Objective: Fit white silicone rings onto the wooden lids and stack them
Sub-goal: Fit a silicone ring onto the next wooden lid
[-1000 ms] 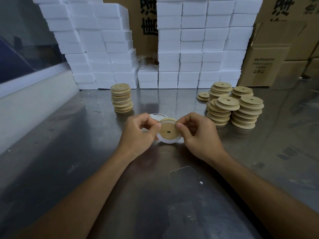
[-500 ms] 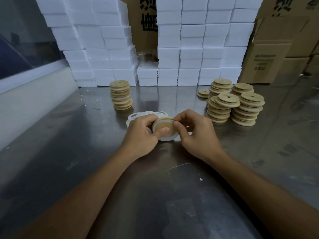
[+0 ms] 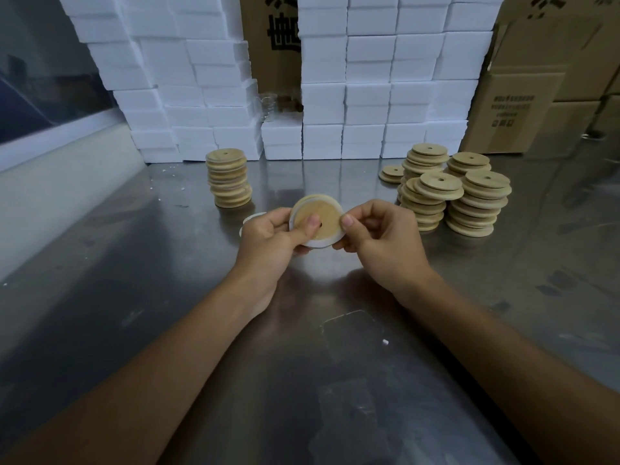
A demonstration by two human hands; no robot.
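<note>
Two hands are meeting over the middle of the steel tabletop point(image 3: 134, 297), sharing one wooden lid point(image 3: 318, 220) that is tilting its flat face toward the camera. The left hand point(image 3: 271, 236) is curling around the lid's left edge, its thumb pressing on the wood right beside the small centre hole and partly covering it. The right hand point(image 3: 382, 239) is pinching the lid's right edge between thumb and curled fingers, though the fingers behind the lid are lying out of sight. A white silicone ring point(image 3: 315, 244) is showing along the lid's lower and left rim; whether it is sitting fully in place all the way round is hard to tell, since both hands are hiding parts of it. Loose white rings point(image 3: 250, 220) are peeking out behind the left hand, mostly hidden, so their number is unclear. A single lid stack point(image 3: 228, 177) is standing well to the left rear, and thin pale lines are showing between its lids. Several stacks of lids point(image 3: 453, 193) are crowding together to the right rear, leaning unevenly. Behind them, white foam boxes point(image 3: 369, 78) and cardboard cartons point(image 3: 536, 78) are rising past the top of the view, their printing blurred and cut off.
</note>
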